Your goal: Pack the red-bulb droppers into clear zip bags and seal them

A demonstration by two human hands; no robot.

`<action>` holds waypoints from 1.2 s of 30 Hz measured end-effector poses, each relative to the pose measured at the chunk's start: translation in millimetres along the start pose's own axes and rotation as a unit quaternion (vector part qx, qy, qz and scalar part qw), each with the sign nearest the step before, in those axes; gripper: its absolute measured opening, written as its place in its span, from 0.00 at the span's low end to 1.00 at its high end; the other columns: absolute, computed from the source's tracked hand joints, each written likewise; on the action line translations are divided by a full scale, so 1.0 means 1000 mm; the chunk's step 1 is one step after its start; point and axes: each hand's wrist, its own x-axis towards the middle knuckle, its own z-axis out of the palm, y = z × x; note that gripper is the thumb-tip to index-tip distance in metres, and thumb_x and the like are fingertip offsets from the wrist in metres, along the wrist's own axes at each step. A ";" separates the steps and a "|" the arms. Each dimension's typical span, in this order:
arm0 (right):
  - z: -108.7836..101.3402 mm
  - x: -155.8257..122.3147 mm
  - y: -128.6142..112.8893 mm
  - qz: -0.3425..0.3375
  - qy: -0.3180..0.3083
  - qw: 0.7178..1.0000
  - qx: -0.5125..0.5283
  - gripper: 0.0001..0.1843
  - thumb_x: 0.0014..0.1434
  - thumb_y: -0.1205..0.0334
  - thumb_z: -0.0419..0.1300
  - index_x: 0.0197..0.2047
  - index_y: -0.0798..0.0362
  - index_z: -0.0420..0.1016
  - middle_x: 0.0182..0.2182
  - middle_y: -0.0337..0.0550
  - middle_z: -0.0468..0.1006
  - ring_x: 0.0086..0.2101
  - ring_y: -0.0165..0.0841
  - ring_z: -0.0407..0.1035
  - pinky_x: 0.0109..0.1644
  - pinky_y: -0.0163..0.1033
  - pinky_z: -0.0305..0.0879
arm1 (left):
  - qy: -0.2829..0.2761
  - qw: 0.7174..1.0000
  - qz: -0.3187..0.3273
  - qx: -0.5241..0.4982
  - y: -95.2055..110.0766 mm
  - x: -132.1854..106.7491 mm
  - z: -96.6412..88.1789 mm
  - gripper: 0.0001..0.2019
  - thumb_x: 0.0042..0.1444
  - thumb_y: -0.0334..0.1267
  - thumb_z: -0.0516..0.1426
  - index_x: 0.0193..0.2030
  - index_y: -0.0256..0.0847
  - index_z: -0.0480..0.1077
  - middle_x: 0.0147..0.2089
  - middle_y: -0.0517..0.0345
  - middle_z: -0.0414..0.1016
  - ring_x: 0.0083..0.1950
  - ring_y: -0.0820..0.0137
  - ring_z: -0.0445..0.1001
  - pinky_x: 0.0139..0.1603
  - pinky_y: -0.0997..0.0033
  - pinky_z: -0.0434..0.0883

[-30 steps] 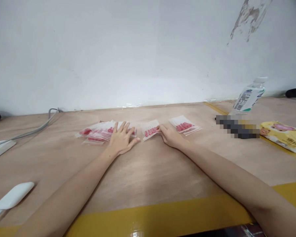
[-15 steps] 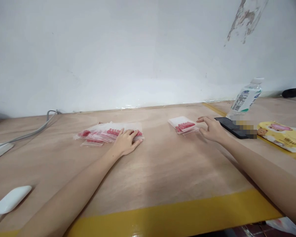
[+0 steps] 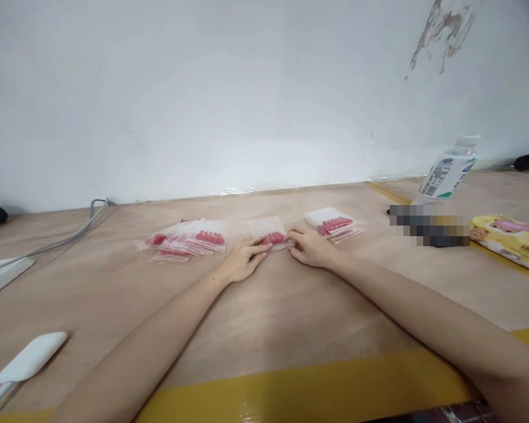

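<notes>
A small clear plastic bag [image 3: 268,226] with a row of red pieces lies flat between my hands in the middle of the table. My left hand [image 3: 243,259] has its fingertips and thumb closed on the bag's lower left edge. At the right edge, my right hand [image 3: 311,247] holds the same bag between bent fingers and thumb. Left of it, several similar bags [image 3: 187,239] overlap in a spread pile. A smaller stack of bags [image 3: 332,222] with red pieces lies beyond my right hand.
A clear bottle [image 3: 448,170] stands at the back right, near a dark phone [image 3: 445,239] and a yellow packet [image 3: 509,239]. On the left are a grey cable [image 3: 77,234], a white power strip [image 3: 11,276] and a white charger [image 3: 32,355]. A wall [image 3: 247,100] rises behind.
One bag has slid rightward from the left pile to the middle, with my left hand at it. My right hand has moved left from beside the right stack onto this bag.
</notes>
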 end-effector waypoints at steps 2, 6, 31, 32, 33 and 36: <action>0.005 0.001 0.004 -0.011 0.008 1.000 0.021 0.13 0.52 0.73 0.52 0.41 0.54 0.70 0.38 0.46 0.72 0.33 0.31 0.68 0.37 0.36 0.63 | -0.010 1.000 0.011 -0.019 -0.003 0.000 -0.002 0.14 0.60 0.36 0.51 0.51 0.46 0.70 0.58 0.53 0.65 0.57 0.62 0.66 0.56 0.58 0.65; 0.009 -0.001 0.011 -0.024 0.038 0.998 0.045 0.11 0.54 0.72 0.52 0.38 0.54 0.72 0.36 0.46 0.74 0.33 0.31 0.68 0.38 0.36 0.64 | -0.014 0.999 0.006 -0.036 -0.005 0.000 -0.003 0.14 0.60 0.36 0.51 0.50 0.45 0.70 0.58 0.52 0.65 0.57 0.63 0.66 0.56 0.59 0.65; 0.017 0.001 0.004 -0.037 0.067 0.993 -0.089 0.11 0.60 0.61 0.52 0.31 0.54 0.73 0.29 0.42 0.75 0.32 0.30 0.66 0.40 0.39 0.50 | 0.091 0.961 0.209 0.156 0.003 0.043 0.029 0.10 0.59 0.30 0.49 0.32 0.35 0.70 0.35 0.51 0.74 0.39 0.65 0.72 0.43 0.64 0.70; 0.016 0.001 0.003 -0.037 0.071 0.992 -0.094 0.11 0.60 0.61 0.52 0.30 0.54 0.72 0.29 0.42 0.75 0.32 0.30 0.66 0.40 0.39 0.49 | 0.091 0.959 0.214 0.162 0.002 0.043 0.028 0.10 0.59 0.31 0.49 0.32 0.35 0.70 0.34 0.51 0.74 0.39 0.65 0.72 0.43 0.64 0.70; 0.015 0.001 0.003 -0.038 0.075 0.992 -0.099 0.11 0.60 0.61 0.52 0.30 0.54 0.72 0.29 0.42 0.75 0.32 0.30 0.66 0.40 0.40 0.49 | 0.092 0.957 0.217 0.168 0.001 0.042 0.027 0.10 0.59 0.31 0.49 0.32 0.35 0.69 0.35 0.51 0.74 0.39 0.66 0.72 0.43 0.65 0.70; 0.011 0.000 0.001 -0.040 0.081 0.990 -0.104 0.10 0.59 0.62 0.52 0.29 0.55 0.71 0.28 0.41 0.75 0.31 0.30 0.65 0.41 0.41 0.47 | 0.097 0.954 0.214 0.186 -0.002 0.037 0.020 0.11 0.60 0.31 0.48 0.30 0.36 0.69 0.33 0.52 0.74 0.37 0.66 0.72 0.41 0.65 0.70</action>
